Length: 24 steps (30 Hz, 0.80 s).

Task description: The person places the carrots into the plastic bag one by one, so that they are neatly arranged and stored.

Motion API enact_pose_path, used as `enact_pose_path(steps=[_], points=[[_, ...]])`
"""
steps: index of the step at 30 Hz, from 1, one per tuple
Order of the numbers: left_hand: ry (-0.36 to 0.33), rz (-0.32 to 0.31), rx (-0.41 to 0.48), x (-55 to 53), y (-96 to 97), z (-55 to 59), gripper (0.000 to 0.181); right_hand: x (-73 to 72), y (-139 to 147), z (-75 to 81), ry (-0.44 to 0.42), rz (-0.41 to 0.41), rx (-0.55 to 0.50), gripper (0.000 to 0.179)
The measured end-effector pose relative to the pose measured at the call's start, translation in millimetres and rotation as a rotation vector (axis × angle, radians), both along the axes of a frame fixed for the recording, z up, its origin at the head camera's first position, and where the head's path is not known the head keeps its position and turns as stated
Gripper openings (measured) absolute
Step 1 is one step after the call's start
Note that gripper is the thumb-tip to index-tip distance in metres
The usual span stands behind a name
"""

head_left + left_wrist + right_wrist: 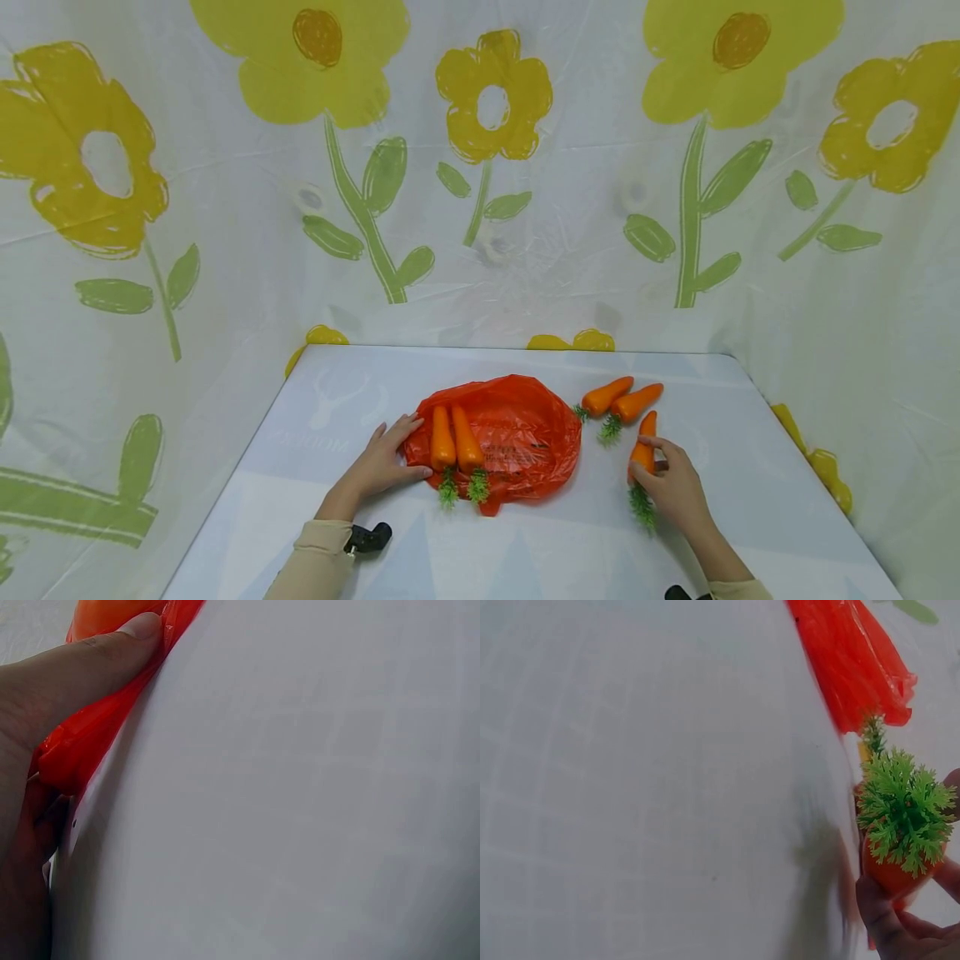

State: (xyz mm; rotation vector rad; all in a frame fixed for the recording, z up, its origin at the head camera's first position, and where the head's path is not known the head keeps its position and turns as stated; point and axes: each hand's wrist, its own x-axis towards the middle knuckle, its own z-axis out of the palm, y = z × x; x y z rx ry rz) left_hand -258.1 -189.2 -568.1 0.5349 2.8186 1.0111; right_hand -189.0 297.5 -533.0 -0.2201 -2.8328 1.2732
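A red plastic bag lies spread on the table, with two orange toy carrots with green tops on its left part. At the bag's left edge, my left hand holds the plastic between thumb and fingers; in the left wrist view the thumb lies along the red film and the other fingers are partly hidden. To the right of the bag, my right hand pinches another carrot by its body. Its leafy top faces the right wrist camera.
Two more carrots lie side by side just beyond the right hand, near the bag's right rim. The white table has a pale printed pattern. A flower-printed curtain stands behind the table and along both sides.
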Motion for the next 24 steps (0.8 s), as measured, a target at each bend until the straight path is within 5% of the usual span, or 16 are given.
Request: enact_pose_path(steps=[24], points=[[-0.004,-0.002,0.000,-0.3,-0.9,-0.6,0.096,-0.5,-7.2,0.2,0.029,0.024,0.003,0.051]])
